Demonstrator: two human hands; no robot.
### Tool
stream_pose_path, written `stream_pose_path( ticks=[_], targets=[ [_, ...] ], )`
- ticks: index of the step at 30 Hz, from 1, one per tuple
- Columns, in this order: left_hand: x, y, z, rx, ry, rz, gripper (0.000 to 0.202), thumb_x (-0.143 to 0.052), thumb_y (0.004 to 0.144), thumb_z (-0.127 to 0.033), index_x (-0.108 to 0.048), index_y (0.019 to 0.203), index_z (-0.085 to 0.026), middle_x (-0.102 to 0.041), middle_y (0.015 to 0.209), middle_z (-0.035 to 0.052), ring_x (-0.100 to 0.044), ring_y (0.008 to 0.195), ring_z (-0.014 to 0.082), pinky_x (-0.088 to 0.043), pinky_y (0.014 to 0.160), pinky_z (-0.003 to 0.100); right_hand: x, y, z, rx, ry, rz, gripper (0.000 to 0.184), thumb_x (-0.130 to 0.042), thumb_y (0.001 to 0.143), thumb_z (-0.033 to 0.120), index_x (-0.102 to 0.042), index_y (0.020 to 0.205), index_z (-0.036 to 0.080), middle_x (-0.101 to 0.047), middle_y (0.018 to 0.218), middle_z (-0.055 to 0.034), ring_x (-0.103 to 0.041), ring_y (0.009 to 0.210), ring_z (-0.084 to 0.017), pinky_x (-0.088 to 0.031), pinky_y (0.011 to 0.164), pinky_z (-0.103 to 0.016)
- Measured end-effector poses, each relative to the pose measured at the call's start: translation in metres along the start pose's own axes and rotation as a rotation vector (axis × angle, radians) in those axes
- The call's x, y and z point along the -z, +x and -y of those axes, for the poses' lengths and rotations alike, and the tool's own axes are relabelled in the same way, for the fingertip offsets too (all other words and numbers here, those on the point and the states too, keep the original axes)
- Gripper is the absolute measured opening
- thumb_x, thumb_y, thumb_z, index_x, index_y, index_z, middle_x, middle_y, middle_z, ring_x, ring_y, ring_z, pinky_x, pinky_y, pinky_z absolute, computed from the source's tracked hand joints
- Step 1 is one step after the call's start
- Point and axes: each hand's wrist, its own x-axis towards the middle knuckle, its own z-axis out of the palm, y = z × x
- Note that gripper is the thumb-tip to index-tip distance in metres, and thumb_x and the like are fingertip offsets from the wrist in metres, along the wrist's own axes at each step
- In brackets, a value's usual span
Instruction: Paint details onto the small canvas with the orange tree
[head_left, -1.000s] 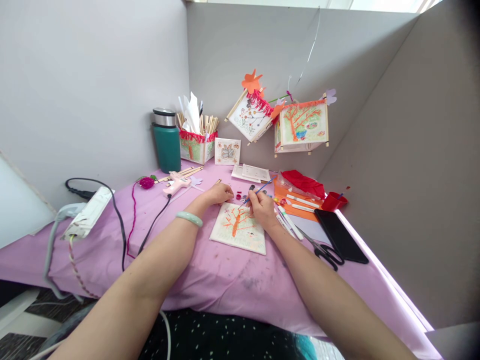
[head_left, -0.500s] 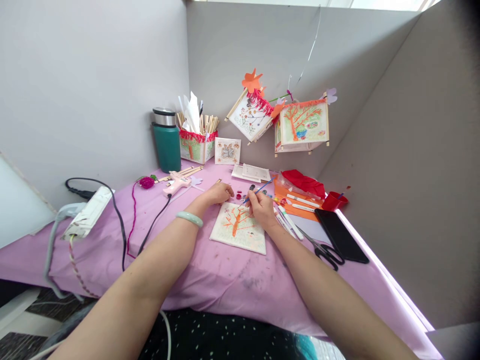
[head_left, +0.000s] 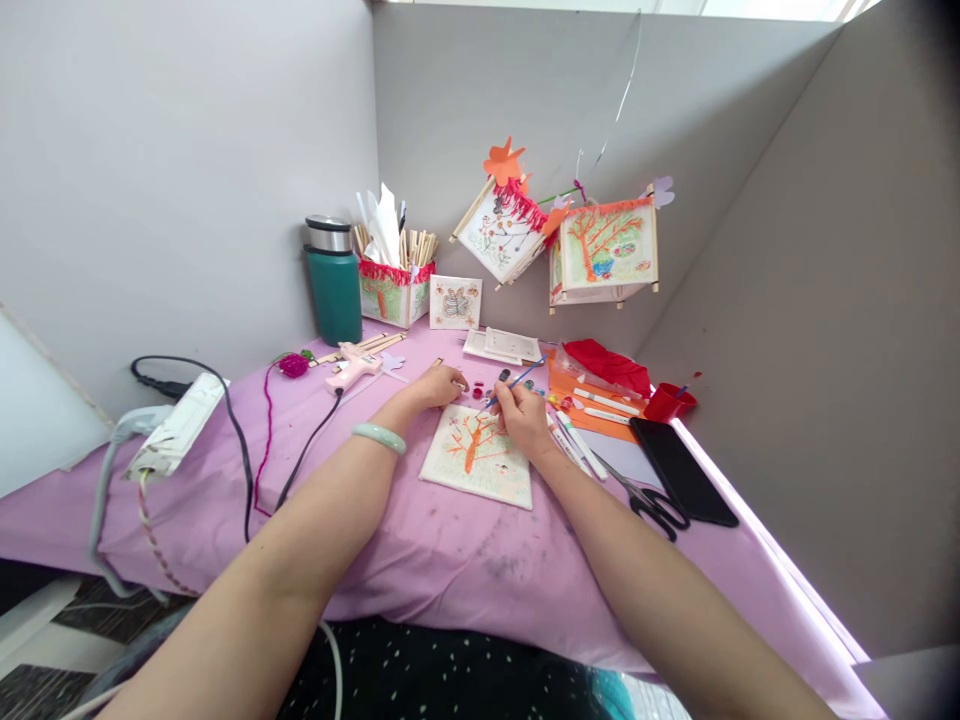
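Paintbrush, judged light, slim and stiff, is pinched low on its shaft by the closed right hand above the painted panel; left hand grip indeterminate.

Grey partition walls, daylit.

The card, a white square painted with an orange tree, lies flat and slightly askew near the middle of the table. The brush, thin and blue-handled, slants over the card's far edge with its tip down.
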Motion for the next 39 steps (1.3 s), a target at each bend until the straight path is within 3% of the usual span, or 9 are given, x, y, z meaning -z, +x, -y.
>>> stream_pose_path(
  ticks=[9,16,23,32,39],
  targets=[
    [0.0007,0.0024,0.001,0.031,0.013,-0.065,0.03,-0.053,0.077,-0.026,-0.071,0.098,-0.015,-0.064,0.06,0.004,-0.049,0.042,0.0107,-0.039,0.046,0.021,0.0008,-0.0003,0.0022,0.0,0.005,0.006,0.034,-0.043,0.088,0.044,-0.06,0.071,0.02,-0.063,0.057,-0.0007,-0.058,0.052,-0.014,-0.042,0.052,-0.024],
    [0.0032,-0.0002,-0.004,-0.016,0.009,-0.096,0.025,-0.054,0.069,-0.011,-0.074,0.083,-0.016,-0.066,0.066,0.0024,-0.052,0.053,0.0104,-0.041,0.055,0.019,0.0008,-0.0002,0.0034,0.018,-0.032,0.005,0.035,-0.043,0.088,0.044,-0.06,0.071,0.02,-0.063,0.056,-0.0016,-0.059,0.054,-0.015,-0.042,0.052,-0.024],
    [0.0033,0.0,-0.0027,0.019,-0.031,-0.114,0.027,-0.049,0.07,-0.007,-0.074,0.079,-0.015,-0.063,0.059,0.0017,-0.044,0.043,0.0084,-0.035,0.046,0.02,0.0001,-0.0004,0.0023,0.024,-0.054,0.007,0.037,-0.042,0.088,0.046,-0.061,0.07,0.019,-0.063,0.057,-0.0023,-0.059,0.055,-0.015,-0.042,0.052,-0.024],
    [-0.0018,0.0055,0.0015,0.074,-0.095,-0.094,0.029,-0.051,0.078,-0.018,-0.065,0.103,-0.012,-0.068,0.074,0.006,-0.052,0.045,0.0089,-0.038,0.044,0.018,0.0001,0.0001,0.0011,0.016,-0.063,0.02,0.039,-0.041,0.088,0.048,-0.061,0.071,0.02,-0.064,0.059,-0.0025,-0.059,0.055,-0.015,-0.041,0.052,-0.024],
    [0.0031,-0.0026,-0.0037,-0.019,-0.081,-0.06,0.026,-0.054,0.08,-0.032,-0.069,0.092,-0.015,-0.058,0.053,-0.0012,-0.043,0.038,0.0073,-0.033,0.041,0.018,0.0002,-0.0003,0.002,0.024,-0.084,0.019,0.04,-0.04,0.088,0.049,-0.061,0.071,0.019,-0.063,0.058,-0.002,-0.058,0.054,-0.014,-0.041,0.053,-0.024]
  ],
)
